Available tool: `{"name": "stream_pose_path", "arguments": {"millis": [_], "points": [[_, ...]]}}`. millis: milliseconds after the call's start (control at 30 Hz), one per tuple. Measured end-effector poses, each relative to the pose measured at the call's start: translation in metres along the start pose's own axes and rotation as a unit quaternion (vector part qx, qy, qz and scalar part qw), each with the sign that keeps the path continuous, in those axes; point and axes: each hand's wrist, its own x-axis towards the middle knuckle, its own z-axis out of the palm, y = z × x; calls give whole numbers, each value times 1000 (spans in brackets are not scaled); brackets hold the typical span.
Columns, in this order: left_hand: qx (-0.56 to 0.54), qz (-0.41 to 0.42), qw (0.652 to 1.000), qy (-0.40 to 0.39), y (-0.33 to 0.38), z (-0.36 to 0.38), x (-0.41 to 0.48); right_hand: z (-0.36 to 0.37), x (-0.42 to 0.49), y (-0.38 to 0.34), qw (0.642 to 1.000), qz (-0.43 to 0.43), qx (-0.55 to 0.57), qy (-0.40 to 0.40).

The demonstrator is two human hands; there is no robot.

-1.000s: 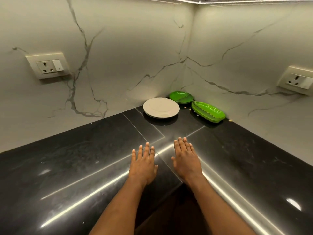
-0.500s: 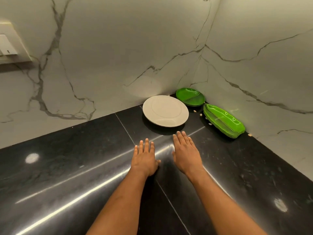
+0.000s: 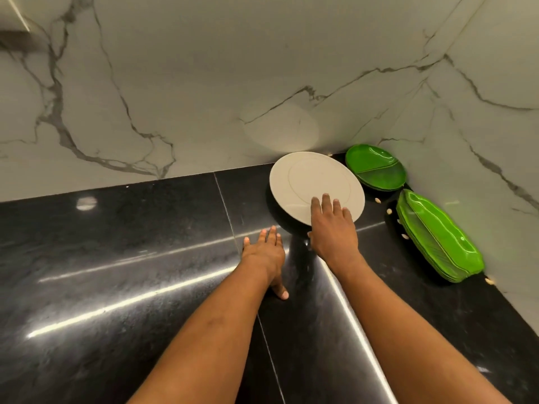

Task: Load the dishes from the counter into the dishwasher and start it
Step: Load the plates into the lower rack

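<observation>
Reaching forward from where it lay flat a moment ago, the right hand (image 3: 332,231) has crossed the gap to the white plate (image 3: 309,182). Its fingers (image 3: 326,204) now lie straight and slightly spread over the plate's near rim, touching it without yet closing. The thumb seems tucked toward the rim's underside, though that cannot be told for certain. The left hand (image 3: 264,253) has stayed just behind, pressed flat on the black table (image 3: 145,258) with fingers extended and holding nothing. The plate sits toward the table's far corner, close to the back wall. A round green plate (image 3: 376,167) lies just beside it in the corner itself, and a stack of long green leaf-shaped dishes (image 3: 437,237) runs along the right-hand wall. A few pale crumbs (image 3: 389,211) lie scattered between them. This looks like the very start of the loading, with the first dish about to be gripped. No dish has left the table, and the dishwasher is out of view.
</observation>
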Motion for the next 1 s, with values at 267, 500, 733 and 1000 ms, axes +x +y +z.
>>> {"name": "stream_pose_path", "arguments": {"millis": [267, 500, 733, 1000], "points": [[3, -4, 1000, -1, 0, 1, 0, -5, 6, -8, 997, -10, -81, 15], [5, 4, 1000, 0, -1, -2, -2, -31, 4, 16, 985, 59, -84, 139], [10, 10, 1000, 8, -1, 1, -1, -54, -34, 65, 926, 261, 184, 201], [2, 6, 997, 73, -3, 12, -13, -29, -117, 83, 620, 522, 522, 264]]}}
